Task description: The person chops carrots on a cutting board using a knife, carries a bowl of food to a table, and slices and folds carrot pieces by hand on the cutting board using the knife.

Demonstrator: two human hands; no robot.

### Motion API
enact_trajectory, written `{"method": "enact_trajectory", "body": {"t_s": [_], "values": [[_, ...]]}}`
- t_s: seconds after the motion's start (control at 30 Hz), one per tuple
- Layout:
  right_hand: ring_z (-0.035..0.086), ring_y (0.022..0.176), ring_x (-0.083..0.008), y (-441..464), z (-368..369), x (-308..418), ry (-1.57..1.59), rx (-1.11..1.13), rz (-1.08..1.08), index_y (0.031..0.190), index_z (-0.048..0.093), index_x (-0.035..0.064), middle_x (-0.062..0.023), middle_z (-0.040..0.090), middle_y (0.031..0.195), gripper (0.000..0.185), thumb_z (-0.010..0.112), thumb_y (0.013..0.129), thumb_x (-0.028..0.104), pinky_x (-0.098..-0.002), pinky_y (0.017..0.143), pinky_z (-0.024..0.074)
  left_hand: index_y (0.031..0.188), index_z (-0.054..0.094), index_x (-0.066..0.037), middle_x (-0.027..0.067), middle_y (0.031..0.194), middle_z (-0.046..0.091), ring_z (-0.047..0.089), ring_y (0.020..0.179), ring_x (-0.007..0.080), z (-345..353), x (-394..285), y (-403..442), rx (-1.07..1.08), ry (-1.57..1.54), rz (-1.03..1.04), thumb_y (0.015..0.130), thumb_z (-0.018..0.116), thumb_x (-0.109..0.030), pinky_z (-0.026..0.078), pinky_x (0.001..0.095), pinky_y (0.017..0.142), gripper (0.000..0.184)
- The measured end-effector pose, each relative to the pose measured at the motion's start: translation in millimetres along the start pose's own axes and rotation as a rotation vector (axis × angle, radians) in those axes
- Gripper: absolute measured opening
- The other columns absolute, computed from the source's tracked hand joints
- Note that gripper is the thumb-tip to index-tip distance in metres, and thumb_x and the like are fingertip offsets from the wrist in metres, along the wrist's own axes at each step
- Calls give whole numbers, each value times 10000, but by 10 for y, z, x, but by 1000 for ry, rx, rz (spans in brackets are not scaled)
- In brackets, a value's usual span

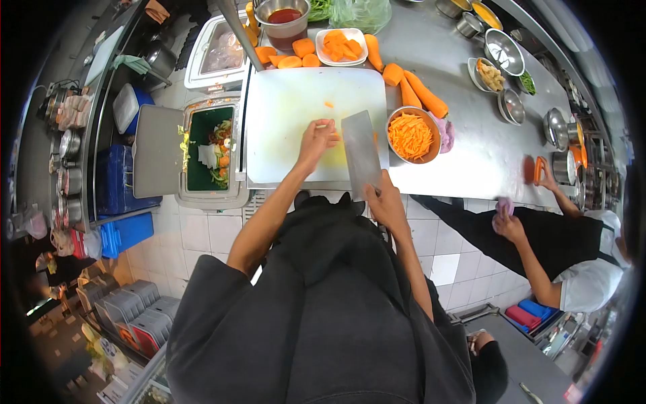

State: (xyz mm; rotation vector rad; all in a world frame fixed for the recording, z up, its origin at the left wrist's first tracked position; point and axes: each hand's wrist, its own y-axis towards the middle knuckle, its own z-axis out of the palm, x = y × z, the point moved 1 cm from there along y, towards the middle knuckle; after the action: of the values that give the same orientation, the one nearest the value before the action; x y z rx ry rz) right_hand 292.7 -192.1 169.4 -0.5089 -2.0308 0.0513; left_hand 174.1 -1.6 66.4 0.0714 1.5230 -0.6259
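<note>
White plastic makes up the cutting board, at the centre of the head view and squarely before the body, presumably so that both hands can work over it without stretching. The cleaver is gripped at its handle by the right hand, fingers wrapped firmly, at the board's 5 o'clock; its broad blade is pointed towards 12, probably for control. The left hand is held near the board's middle, fingers loosely curled beside the blade; whether anything is pinched cannot be told. One carrot scrap is seen just beyond those fingers, towards 12.

Shredded carrot is heaped in a metal bowl at 3 o'clock, close beside the board, likely to shorten the transfer. Whole carrots are laid between 2 and 3, and cut carrot chunks are kept in a white dish between 12 and 1, apparently within reach. Vegetable scraps are contained in the green-lined bin at 9, seemingly positioned for easy discarding.
</note>
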Motion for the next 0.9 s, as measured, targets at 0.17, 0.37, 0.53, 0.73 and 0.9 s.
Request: {"method": "enact_trajectory", "body": {"t_s": [0.17,0.37,0.53,0.73,0.9], "values": [[478,371,-119,-30,32,-89,373,86,163,1104,445,0,-126,615,768,234,579,968,134,-299,340,370,1196,587,-77,83,1132,658,628,1000,180,257,-495,-245,499,-961,-508,966,513,-563,516,341,882,543],[449,361,-116,-78,-2,-226,423,30,179,1131,454,11,-105,597,757,231,568,984,148,-277,336,352,1267,584,-68,47,1166,681,651,1071,181,110,135,137,675,-925,-449,1007,535,-366,502,332,946,399],[541,399,-221,-151,-52,-224,291,-61,187,1127,449,8,-148,618,694,230,563,981,145,-351,382,417,1262,591,-49,49,1103,699,670,1011,171,185,-89,-35,429,-544,-383,996,572,-287,519,314,902,357],[561,753,-566,-255,-107,-263,-332,-245,196,1170,436,20,-335,617,800,238,511,952,78,-598,642,449,1170,659,-30,135,1095,696,676,1018,248,102,-108,70,159,605,382,982,582,-265,521,362,878,311],[607,760,-519,-186,54,-363,-524,-275,208,1201,434,26,-311,635,805,293,471,911,40,-600,669,458,1213,644,-41,209,1233,629,598,1163,336,69,-236,376,107,667,565,983,531,-301,460,431,993,366]]}}
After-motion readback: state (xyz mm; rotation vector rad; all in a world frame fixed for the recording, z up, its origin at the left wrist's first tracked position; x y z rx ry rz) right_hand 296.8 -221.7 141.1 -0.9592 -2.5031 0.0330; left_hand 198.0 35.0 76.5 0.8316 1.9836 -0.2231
